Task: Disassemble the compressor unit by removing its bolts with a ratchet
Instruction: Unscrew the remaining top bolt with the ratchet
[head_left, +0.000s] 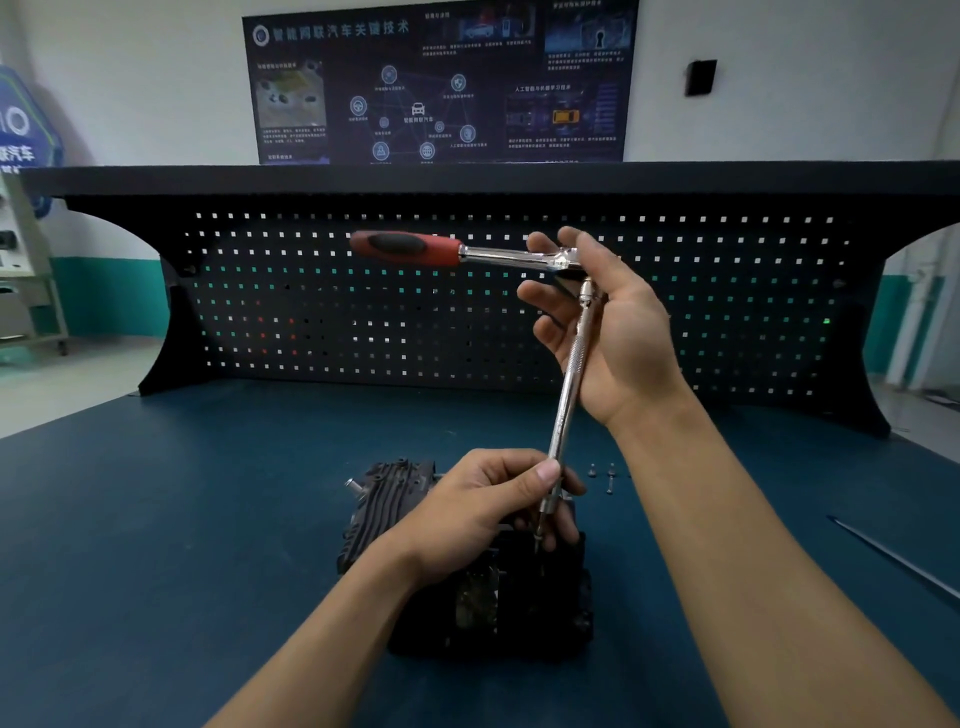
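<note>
Ratchet: the ratchet (457, 252) is up in the air in front of the pegboard (311, 322). Its red and black handle lies flat and points to the left. Its shiny head is on the right.
Long bar: a silver long bar (569, 379) goes down from the ratchet head. It stands almost straight up and leans a little, with its top to the right. Its bottom tip goes into the top of the compressor unit (467, 608).
Right hand: the right hand (613, 327) holds the ratchet head between thumb and first finger. The other fingers curl loosely.
Left hand: the left hand (493, 506) pinches the low end of the long bar with thumb and fingers. It hides part of the compressor unit.
Compressor unit: dark and ribbed, it sits on the blue table (156, 519), near the front and in the middle.
Bolts: a few small bolts (602, 474) lie on the table just behind it, to the right.
Other things: a thin rod (893, 561) lies far right on the table. A dark poster (441, 88) hangs on the wall.
</note>
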